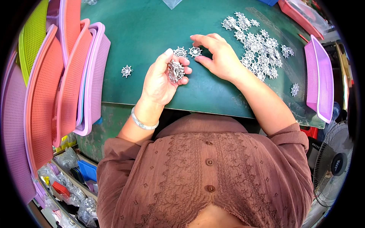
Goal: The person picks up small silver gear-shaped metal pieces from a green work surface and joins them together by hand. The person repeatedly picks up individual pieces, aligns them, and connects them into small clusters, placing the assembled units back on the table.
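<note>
My left hand (159, 78) is turned palm up, its fingers curled round a small stack of silver ship's-wheel charms (176, 71). Just beyond its fingertips, one more charm (180, 52) shows, partly hidden by the hand. My right hand (218, 55) reaches in from the right, thumb and forefinger on either side of a single ship's-wheel charm (195, 51); the fingertips seem to touch its edge. To the right of that hand spreads a loose pile of the same charms (260, 49). Another charm (127, 71) lies alone at the left.
Stacked pink, orange, purple and green plastic baskets (70, 76) line the left side of the green table (152, 22). A purple basket (319, 78) stands at the right edge, near a stray charm (294, 89). A fan (332, 163) is at lower right.
</note>
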A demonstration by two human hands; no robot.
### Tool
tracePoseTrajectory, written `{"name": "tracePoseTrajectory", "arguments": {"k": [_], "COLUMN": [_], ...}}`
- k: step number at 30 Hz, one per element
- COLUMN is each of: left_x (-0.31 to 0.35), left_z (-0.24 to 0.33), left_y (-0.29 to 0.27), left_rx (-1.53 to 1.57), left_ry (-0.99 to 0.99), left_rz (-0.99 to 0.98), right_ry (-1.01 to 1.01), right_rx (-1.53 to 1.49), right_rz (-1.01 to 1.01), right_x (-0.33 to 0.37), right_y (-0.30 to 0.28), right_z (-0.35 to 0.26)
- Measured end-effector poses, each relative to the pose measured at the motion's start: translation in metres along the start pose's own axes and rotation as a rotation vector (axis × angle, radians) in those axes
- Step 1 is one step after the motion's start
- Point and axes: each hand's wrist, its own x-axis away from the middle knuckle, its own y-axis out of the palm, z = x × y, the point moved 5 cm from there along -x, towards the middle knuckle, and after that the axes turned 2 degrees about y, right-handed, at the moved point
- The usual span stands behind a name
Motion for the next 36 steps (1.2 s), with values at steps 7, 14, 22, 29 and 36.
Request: {"name": "tracePoseTrajectory", "arguments": {"k": [7, 14, 22, 29, 36], "left_x": [0.001, 0.0, 0.0, 0.004, 0.003], "left_z": [0.001, -0.001, -0.004, -0.002, -0.003], "left_y": [0.002, 0.006, 0.009, 0.018, 0.007], "left_rx": [-0.052, -0.099, -0.18, -0.266, -0.175], "left_ry": [0.017, -0.036, 0.014, 0.125, 0.078], "left_rz": [-0.006, -0.02, -0.01, 0.001, -0.003], "right_ry": [-0.046, -0.146, -0.175, 0.389, 0.367], "right_rx": [-0.257, -0.311, -0.29, -0.824, -0.85], "right_rz": [0.109, 0.14, 0.147, -0.083, -0.098], "right_x": [0.005, 0.008, 0.01, 0.01, 0.008], "right_y": [-0.012, -0.018, -0.02, -0.005, 0.002], "right_z": [-0.005, -0.02, -0.025, -0.006, 0.002]}}
